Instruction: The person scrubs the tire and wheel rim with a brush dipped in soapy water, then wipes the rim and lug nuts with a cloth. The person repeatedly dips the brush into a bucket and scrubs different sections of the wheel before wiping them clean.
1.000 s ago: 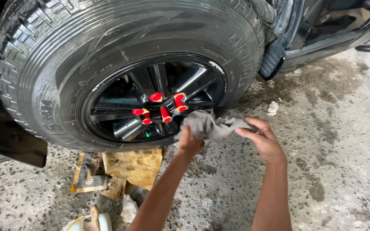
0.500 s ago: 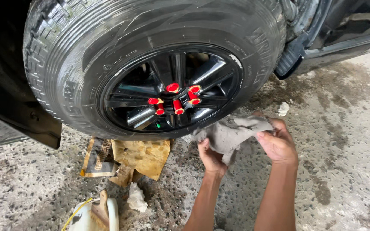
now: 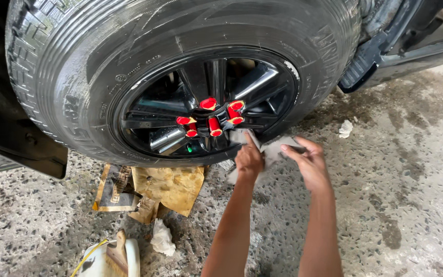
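Observation:
A vehicle wheel fills the upper view: a black tyre (image 3: 103, 56) around a glossy black rim (image 3: 262, 82) with several red lug nuts (image 3: 211, 118) at the hub. My left hand (image 3: 248, 158) and my right hand (image 3: 308, 163) both grip a crumpled grey rag (image 3: 273, 150) held against the lower right of the rim. The rag is mostly hidden between the hands. My forearms reach up from the bottom edge.
Torn brown cardboard (image 3: 165, 187) lies on the stained concrete floor under the tyre. A white container with a brush (image 3: 116, 256) sits at the bottom left beside a crumpled white paper (image 3: 162, 238). Another white scrap (image 3: 345, 128) lies at right. A black mudflap (image 3: 360, 66) hangs behind the tyre.
Both hands have risen from the floor area to the rim's lower right, bunching the rag tighter between them. The view has shifted slightly.

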